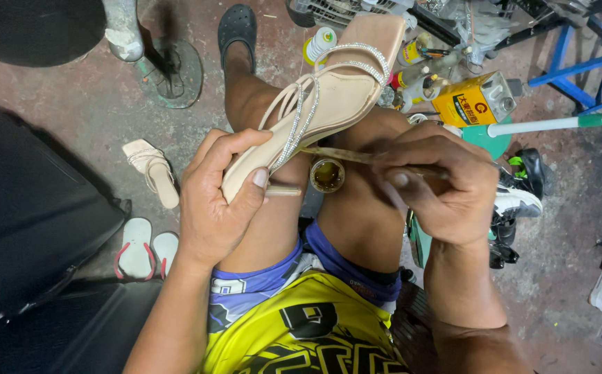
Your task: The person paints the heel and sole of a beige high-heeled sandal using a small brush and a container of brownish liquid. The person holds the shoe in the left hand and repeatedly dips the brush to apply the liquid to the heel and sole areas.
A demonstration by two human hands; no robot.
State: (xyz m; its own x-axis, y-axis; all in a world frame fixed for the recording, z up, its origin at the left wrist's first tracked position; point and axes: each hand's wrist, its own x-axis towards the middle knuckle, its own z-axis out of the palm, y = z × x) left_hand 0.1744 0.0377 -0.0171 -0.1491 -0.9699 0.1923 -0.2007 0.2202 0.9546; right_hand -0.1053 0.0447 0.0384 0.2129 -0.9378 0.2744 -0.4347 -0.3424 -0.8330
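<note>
The beige strappy sandal (328,104) lies over the person's knees, its long axis running from near-left up to far-right. The left hand (217,201) is wrapped round its near end; the right hand (443,183) pinches a thin brush (346,155) pointing left, tip at the sandal's edge, above a small glue pot (327,174).

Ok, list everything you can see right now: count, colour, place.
heeled sandal: one, beige with sparkly straps, held over the knees
glue brush: one, stained, tip at the sandal's sole
small glue pot: one, amber inside, between the knees
second sandal: one, beige, floor at left
flip-flops: pair, white with pink straps, floor lower left
yellow can: one, floor upper right
black clog: one, on the foot at top
left hand: grips the sandal
right hand: holds the brush
</note>
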